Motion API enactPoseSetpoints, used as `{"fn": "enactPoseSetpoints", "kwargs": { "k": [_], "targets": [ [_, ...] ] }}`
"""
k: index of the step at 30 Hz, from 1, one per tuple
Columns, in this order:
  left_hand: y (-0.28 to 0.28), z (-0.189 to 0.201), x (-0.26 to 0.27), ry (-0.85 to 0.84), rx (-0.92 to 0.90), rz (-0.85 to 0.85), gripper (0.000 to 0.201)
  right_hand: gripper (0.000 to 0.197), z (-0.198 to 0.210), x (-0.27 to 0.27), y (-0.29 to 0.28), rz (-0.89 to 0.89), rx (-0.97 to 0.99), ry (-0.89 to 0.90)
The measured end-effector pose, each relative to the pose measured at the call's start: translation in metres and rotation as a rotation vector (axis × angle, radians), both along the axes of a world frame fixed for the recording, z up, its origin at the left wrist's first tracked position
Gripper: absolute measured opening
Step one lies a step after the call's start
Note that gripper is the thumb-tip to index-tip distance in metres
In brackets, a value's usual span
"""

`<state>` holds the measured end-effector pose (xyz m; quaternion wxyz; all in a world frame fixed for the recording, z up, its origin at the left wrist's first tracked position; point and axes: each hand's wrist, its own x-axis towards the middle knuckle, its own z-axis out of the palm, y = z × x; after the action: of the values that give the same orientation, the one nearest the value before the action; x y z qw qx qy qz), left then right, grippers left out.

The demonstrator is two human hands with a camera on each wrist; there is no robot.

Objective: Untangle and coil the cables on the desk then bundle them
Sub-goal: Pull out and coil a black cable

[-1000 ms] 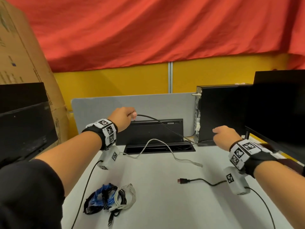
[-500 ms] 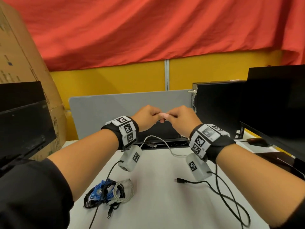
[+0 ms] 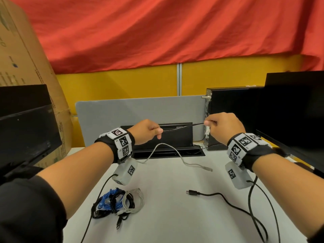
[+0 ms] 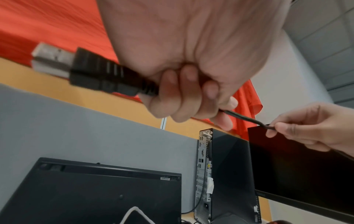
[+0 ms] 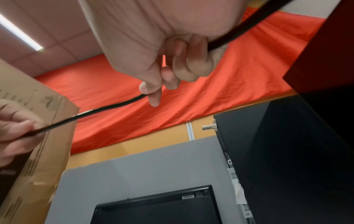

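A black cable (image 3: 182, 127) stretches in the air between my two hands above the desk. My left hand (image 3: 149, 131) grips it just behind its black plug (image 4: 107, 75), whose metal end sticks out to the left. My right hand (image 3: 221, 128) pinches the cable (image 5: 107, 108) between thumb and forefinger, and the rest runs down past the right wrist to the desk, ending at a small connector (image 3: 192, 192). A grey-white cable (image 3: 177, 151) lies loose on the desk (image 3: 166, 216) under my hands. A bundle of blue, black and white coiled cables (image 3: 117, 202) sits at the front left.
A black computer tower (image 3: 231, 116) and a monitor (image 3: 294, 111) stand at the right, another monitor (image 3: 24, 123) and a cardboard box (image 3: 22, 67) at the left. A grey divider panel (image 3: 140, 109) and a black cable-tray lid (image 3: 173, 135) are at the back.
My hands met at the middle half a second ago; now they have drawn apart, with the black cable stretched between them and the right hand moved right.
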<state>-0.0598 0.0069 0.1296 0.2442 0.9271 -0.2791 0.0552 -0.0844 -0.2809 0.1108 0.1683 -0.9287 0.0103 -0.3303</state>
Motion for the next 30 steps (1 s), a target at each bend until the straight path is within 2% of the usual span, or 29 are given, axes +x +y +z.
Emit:
{"fn": "enactPoseSetpoints", "kwargs": {
  "k": [4,6,12,16,19,22,27,30],
  "targets": [
    [-0.007,0.0,-0.013,0.056,0.047,-0.053,0.032,0.017,-0.002,0.004,-0.006,-0.045,0.034,-0.011],
    [-0.012,0.001,-0.023,0.154,0.02,-0.122,0.034,0.018,-0.004,0.004,-0.008,-0.058,0.043,-0.002],
    [-0.033,0.003,-0.055,0.608,-0.406,-0.446,0.031,0.023,-0.014,0.003,0.002,-0.029,0.079,0.044],
    [-0.045,0.009,-0.067,0.741,-0.658,-0.611,0.025,0.027,-0.025,-0.006,0.024,0.044,0.056,0.214],
    [-0.051,0.014,-0.068,0.701,-0.837,-0.542,0.046,0.031,-0.038,-0.018,0.044,0.153,-0.017,0.335],
    [-0.05,0.016,-0.064,0.581,-0.952,-0.407,0.053,0.038,-0.045,-0.031,0.064,0.309,-0.072,0.387],
    [-0.035,0.005,-0.045,0.479,-1.027,-0.175,0.066,0.045,-0.036,-0.049,0.073,0.487,0.022,0.406],
    [-0.031,-0.005,-0.04,0.463,-1.038,-0.135,0.068,0.047,-0.024,-0.06,0.071,0.518,0.018,0.401]
  ]
}}
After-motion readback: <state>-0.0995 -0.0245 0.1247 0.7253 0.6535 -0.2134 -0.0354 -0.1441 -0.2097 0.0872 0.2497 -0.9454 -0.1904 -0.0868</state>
